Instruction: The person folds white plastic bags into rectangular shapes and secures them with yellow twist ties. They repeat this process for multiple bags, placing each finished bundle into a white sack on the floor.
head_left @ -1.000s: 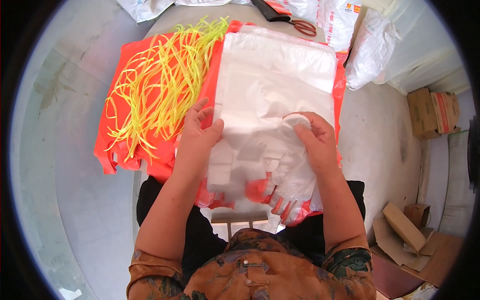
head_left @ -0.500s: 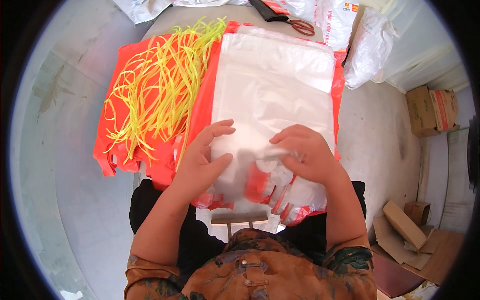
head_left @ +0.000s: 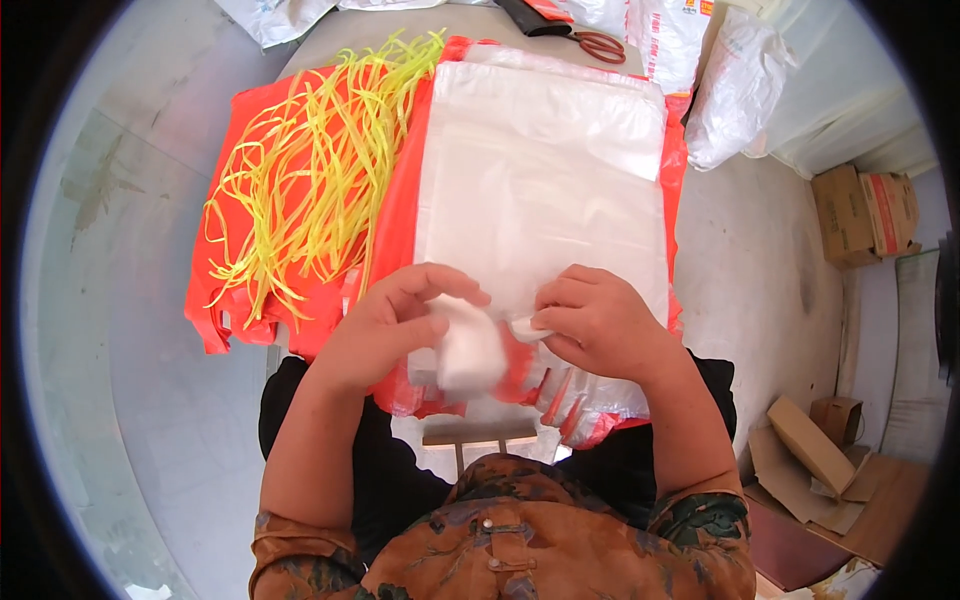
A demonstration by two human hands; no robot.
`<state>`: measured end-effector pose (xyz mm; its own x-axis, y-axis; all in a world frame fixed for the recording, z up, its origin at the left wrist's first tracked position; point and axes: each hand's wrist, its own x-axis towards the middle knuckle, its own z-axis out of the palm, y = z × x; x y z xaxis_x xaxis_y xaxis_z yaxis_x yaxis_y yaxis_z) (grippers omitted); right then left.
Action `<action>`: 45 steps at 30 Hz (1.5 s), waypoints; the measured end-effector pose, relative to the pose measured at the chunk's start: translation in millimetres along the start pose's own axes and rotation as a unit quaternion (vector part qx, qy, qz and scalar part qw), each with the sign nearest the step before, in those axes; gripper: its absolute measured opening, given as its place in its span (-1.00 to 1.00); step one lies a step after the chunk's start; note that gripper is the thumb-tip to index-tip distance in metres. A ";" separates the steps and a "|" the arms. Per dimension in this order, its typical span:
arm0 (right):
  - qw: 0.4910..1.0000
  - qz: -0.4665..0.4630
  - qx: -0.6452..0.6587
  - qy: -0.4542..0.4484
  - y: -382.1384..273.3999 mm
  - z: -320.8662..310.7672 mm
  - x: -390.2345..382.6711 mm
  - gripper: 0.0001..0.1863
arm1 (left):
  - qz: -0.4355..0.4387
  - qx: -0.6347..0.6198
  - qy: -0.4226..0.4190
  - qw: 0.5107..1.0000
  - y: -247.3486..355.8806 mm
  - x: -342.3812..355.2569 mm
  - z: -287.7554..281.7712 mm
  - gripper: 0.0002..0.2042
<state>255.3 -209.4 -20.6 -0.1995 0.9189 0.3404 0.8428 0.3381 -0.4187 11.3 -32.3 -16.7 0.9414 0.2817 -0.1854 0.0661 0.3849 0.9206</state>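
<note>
A pile of flat white translucent plastic bags [head_left: 545,170] lies before me on red plastic. My right hand [head_left: 605,322] is closed at the pile's near end, pinching a small white fold of a plastic bag [head_left: 530,329] between thumb and fingers. My left hand [head_left: 405,318] is curved, its thumb and fingers apart, around the upper edge of a blurred white flap of plastic [head_left: 474,362]. That flap stands up from the near edge; whether the left thumb presses on it is unclear. Red-and-white bag ends [head_left: 580,405] hang below my right hand.
Left of the pile, yellow strips [head_left: 310,185] lie in a tangle over red plastic bags [head_left: 255,115]. Scissors [head_left: 600,46] rest at the far edge, near white sacks [head_left: 740,90]. Cardboard boxes [head_left: 865,218] stand at the right; opened cardboard [head_left: 810,450] lies nearer.
My right fingers have closed on the white plastic fold. My left hand has moved slightly lower and right, and a white flap now rises beside its thumb.
</note>
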 end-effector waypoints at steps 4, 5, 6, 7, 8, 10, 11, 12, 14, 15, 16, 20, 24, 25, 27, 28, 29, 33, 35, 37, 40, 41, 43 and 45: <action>0.997 -0.002 -0.069 -0.024 -7.2 0.4 -1.7 -0.86 | 0.013 -0.080 0.011 0.997 -4.0 16.1 7.2 -0.46; 0.996 -0.005 -0.086 -0.028 -8.8 1.1 -3.7 -0.86 | 0.017 -0.096 0.020 0.995 -8.2 23.4 10.6 -0.45; 0.994 -0.008 -0.102 -0.031 -10.5 2.2 -5.9 -0.87 | 0.020 -0.112 0.031 0.993 -10.7 29.0 13.9 -0.44; 0.992 -0.012 -0.119 -0.035 -11.1 2.7 -6.9 -0.87 | 0.016 -0.112 0.033 0.993 -11.6 32.6 16.6 -0.46; 0.991 -0.014 -0.126 -0.033 -10.7 2.3 -7.7 -0.86 | 0.010 -0.113 0.034 0.993 -12.4 36.6 19.5 -0.47; 0.989 -0.020 -0.142 -0.029 -10.0 1.6 -8.9 -0.83 | 0.019 -0.081 0.052 0.995 -11.5 39.5 21.2 -0.53; 0.990 -0.021 -0.138 -0.021 -9.2 1.1 -9.8 -0.84 | 0.031 -0.050 0.067 0.996 -9.9 40.5 21.7 -0.57; 0.991 -0.022 -0.135 -0.013 -8.0 0.9 -9.9 -0.84 | 0.044 -0.018 0.082 0.995 -8.7 41.2 22.1 -0.61; 0.992 -0.023 -0.126 -0.002 -6.0 1.1 -10.0 -0.84 | 0.081 0.158 0.163 0.970 -9.4 38.7 22.9 -0.68; 0.992 -0.023 -0.121 0.001 -5.1 1.5 -10.1 -0.84 | 0.099 0.245 0.201 0.943 -9.4 37.6 22.7 -0.71; 0.993 -0.023 -0.116 0.004 -4.6 1.8 -10.4 -0.83 | 0.160 0.363 0.196 0.897 -6.8 37.3 22.4 -0.70; 0.991 -0.025 -0.128 0.007 -4.0 2.2 -11.1 -0.82 | 0.243 0.597 0.147 0.750 -1.8 35.3 20.0 -0.66; 0.991 -0.023 -0.131 -0.002 -5.5 1.8 -10.5 -0.85 | 0.232 0.588 0.132 0.763 -9.3 40.0 21.1 -0.66; 0.991 -0.022 -0.131 -0.006 -6.1 1.5 -10.0 -0.87 | 0.224 0.579 0.125 0.774 -11.0 42.1 20.8 -0.66; 0.992 -0.027 -0.125 0.001 -5.4 3.8 -9.8 -0.84 | 0.210 0.561 0.114 0.793 -13.1 46.3 20.6 -0.65; 0.992 -0.030 -0.122 0.004 -5.3 4.5 -9.6 -0.82 | 0.204 0.553 0.117 0.800 -14.7 48.8 22.3 -0.67; 0.992 -0.033 -0.120 0.002 -5.7 4.6 -8.3 -0.82 | 0.195 0.545 0.121 0.807 -16.8 51.4 24.5 -0.69; 0.993 -0.042 -0.114 0.005 -10.2 3.4 -4.6 -0.82 | 0.217 0.541 0.134 0.801 -22.0 60.4 28.1 -0.75; 0.992 -0.044 -0.115 0.005 -13.0 2.0 -3.6 -0.82 | 0.219 0.540 0.140 0.801 -23.9 63.4 29.2 -0.76; 0.992 -0.045 -0.120 -0.004 -15.4 0.2 -2.6 -0.82 | 0.224 0.542 0.141 0.798 -25.5 65.8 29.7 -0.77; 0.992 -0.067 -0.099 0.042 -12.0 4.9 -1.1 -0.83 | 0.244 0.553 0.131 0.786 -28.4 71.5 31.7 -0.77; 0.992 -0.066 -0.101 0.035 -9.8 6.9 -2.2 -0.83 | 0.251 0.561 0.130 0.778 -29.5 72.3 31.8 -0.77; 0.992 -0.061 -0.106 0.019 -5.9 9.4 -4.9 -0.83 | 0.262 0.574 0.123 0.766 -31.1 73.9 30.9 -0.78; 0.993 -0.059 -0.106 0.013 -5.5 7.9 -4.3 -0.88 | 0.267 0.587 0.114 0.756 -31.2 74.5 28.4 -0.77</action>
<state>247.6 -213.6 -26.4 -0.2921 0.8693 0.3987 0.9014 0.3896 -0.1891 88.8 -48.4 -49.4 0.8652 0.3164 0.3891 0.0703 -0.8447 0.5306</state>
